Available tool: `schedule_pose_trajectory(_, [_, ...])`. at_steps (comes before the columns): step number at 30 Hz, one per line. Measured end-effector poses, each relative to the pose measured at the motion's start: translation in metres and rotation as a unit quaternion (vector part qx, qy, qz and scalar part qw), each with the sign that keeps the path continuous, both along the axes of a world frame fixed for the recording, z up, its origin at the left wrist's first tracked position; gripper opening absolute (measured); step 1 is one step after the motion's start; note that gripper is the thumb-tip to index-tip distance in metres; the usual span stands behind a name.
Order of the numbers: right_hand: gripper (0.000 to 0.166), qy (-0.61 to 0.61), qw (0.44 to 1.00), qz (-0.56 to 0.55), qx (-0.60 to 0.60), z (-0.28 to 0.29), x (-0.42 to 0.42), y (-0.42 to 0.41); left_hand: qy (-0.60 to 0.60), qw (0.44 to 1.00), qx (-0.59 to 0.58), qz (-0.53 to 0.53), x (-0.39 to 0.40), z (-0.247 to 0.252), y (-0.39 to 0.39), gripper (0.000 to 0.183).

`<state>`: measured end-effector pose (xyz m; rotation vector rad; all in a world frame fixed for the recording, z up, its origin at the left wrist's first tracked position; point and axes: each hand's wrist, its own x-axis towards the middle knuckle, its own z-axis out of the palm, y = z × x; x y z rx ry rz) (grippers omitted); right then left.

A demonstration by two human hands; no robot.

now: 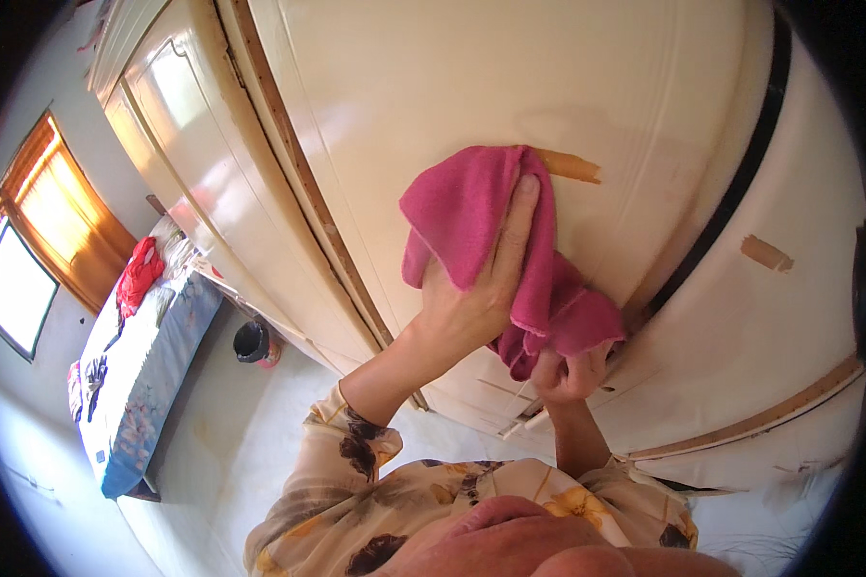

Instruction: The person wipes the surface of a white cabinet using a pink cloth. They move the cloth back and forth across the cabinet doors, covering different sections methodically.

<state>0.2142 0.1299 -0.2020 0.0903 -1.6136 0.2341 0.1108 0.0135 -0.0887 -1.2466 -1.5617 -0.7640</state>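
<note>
A pink cloth lies bunched against the cream wardrobe panel. My left hand presses part of it flat to the panel, fingers extended and partly covered by its folds. Lower and to the right, my right hand has its fingers curled around the cloth's lower end. A brown tape-like strip on the panel shows just beyond the cloth's upper right edge. A similar brown patch is on the pale surface farther right, past a curved black band.
At left stands an open, glossy cream door. Beyond it are a bed with a floral cover and a red cloth, a bin with a black liner, and a window with an orange curtain.
</note>
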Motion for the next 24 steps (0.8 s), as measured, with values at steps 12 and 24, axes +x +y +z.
schedule_pose_trajectory(12, [0.014,-0.002,1.0,-0.016,-0.017,0.004,0.004,-0.005,-0.023,0.998,0.038,-0.035,-0.001,0.01,0.01,0.069])
schedule_pose_trajectory(24, [0.023,-0.003,1.0,0.016,0.005,0.0,-0.001,0.0,-0.058,0.998,-0.035,0.0,-0.006,-0.042,-0.008,0.066])
